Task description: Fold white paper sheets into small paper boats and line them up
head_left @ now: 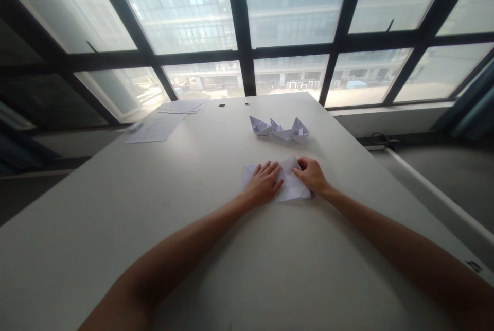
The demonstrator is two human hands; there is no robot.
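Note:
A partly folded white sheet of paper [292,190] lies flat on the white table [200,248], a little right of centre. My left hand [264,183] rests flat on its left half with the fingers stretched out. My right hand [312,174] sits on the sheet's right side, fingers curled, pinching a folded flap near the top edge. Beyond the sheet stand two folded paper boats [280,129], touching each other.
A stack of loose white sheets [158,127] and more paper [183,106] lie at the table's far left. A small dark round hole [221,105] is near the far edge. Large windows with dark frames rise behind the table.

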